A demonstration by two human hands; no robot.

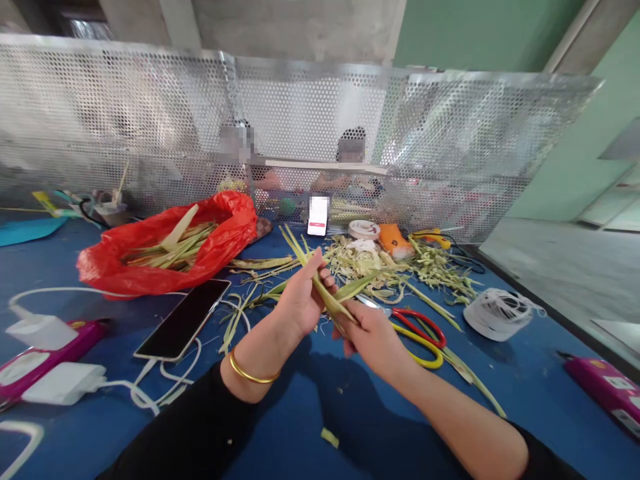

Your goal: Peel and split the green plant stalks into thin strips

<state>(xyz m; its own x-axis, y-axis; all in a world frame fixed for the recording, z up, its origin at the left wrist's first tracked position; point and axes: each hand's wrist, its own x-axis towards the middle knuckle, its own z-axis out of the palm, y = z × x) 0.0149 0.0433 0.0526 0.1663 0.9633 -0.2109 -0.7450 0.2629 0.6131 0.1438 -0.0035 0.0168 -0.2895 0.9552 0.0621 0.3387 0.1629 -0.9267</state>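
A bundle of pale green corn husk strips runs between my two hands above the blue table. My left hand, with a gold bangle on the wrist, wraps its fingers round the upper part, and thin ends stick up past the thumb. Lower down, my right hand pinches the broader, folded end; its fingertips are partly hidden. One leaf slants off to the right from the bundle. Beside my right hand lie scissors with red and yellow handles, their blades partly covered.
A red plastic bag of husks stands at left, near a phone, white cables and a purple power strip. Husk scraps, an orange packet and white string roll lie right. Perforated metal panels close the back; people sit beyond.
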